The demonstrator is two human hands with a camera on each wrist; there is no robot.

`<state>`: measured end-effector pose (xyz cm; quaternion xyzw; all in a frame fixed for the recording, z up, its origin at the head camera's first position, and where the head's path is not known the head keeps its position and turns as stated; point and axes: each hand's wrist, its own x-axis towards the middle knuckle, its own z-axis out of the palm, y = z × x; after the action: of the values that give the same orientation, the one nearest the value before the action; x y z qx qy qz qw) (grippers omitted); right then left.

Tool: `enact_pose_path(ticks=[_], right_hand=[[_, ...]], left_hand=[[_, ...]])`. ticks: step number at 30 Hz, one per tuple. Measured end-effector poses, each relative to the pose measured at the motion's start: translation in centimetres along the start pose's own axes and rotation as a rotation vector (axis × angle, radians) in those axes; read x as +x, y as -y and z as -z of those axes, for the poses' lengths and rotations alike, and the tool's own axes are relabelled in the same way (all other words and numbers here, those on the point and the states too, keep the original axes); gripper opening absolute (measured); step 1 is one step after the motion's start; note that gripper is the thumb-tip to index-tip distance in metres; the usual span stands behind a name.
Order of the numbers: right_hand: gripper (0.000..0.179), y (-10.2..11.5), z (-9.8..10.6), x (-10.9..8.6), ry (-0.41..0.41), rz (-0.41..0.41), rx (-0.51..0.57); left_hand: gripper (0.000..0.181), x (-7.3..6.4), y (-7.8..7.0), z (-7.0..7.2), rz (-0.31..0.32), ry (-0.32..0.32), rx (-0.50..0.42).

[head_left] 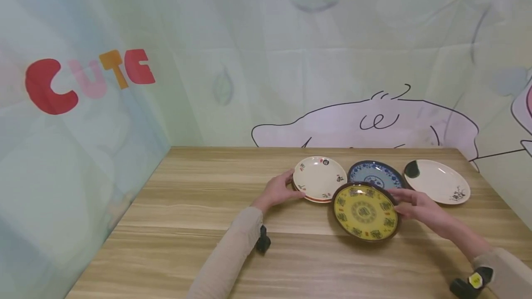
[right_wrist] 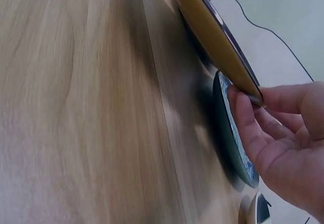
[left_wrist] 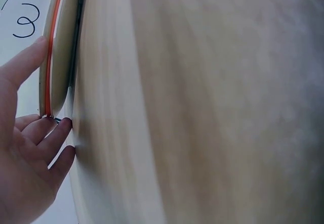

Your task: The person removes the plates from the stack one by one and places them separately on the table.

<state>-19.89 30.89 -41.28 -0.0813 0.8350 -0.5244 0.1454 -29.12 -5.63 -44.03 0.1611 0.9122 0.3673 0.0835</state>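
My right hand [head_left: 424,211] pinches the right rim of a yellow plate [head_left: 365,212] with a dark edge and dark printed motifs. In the right wrist view its brown underside [right_wrist: 212,37] is raised off the table, casting a shadow. My left hand [head_left: 279,192] grips the left edge of a round white plate [head_left: 319,178] with small prints, thumb at the red-banded rim [left_wrist: 49,67] and fingers around its lower side. A dark edge shows under this plate in the left wrist view. The yellow plate overlaps part of a blue-patterned plate [head_left: 371,173] behind it.
An oval white plate [head_left: 438,182] with a dark green corner lies at the right. Everything is on a wood-grain table [head_left: 199,197]. A printed curtain [head_left: 232,59] hangs behind the table and along its left side.
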Motion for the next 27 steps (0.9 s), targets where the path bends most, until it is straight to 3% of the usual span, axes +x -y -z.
enact_pose_path(ticks=[13, 27], right_hand=[[0.064, -1.5, 1.2, -0.7, 0.155, 0.007, 0.054], [0.05, -3.6, 2.7, -1.6, 0.262, 0.109, 0.106]], left_hand=[[0.089, -0.2, -0.1, 0.1, -0.003, -0.005, -0.004], [0.088, -0.4, -0.4, 0.3, 0.004, 0.008, -0.001]])
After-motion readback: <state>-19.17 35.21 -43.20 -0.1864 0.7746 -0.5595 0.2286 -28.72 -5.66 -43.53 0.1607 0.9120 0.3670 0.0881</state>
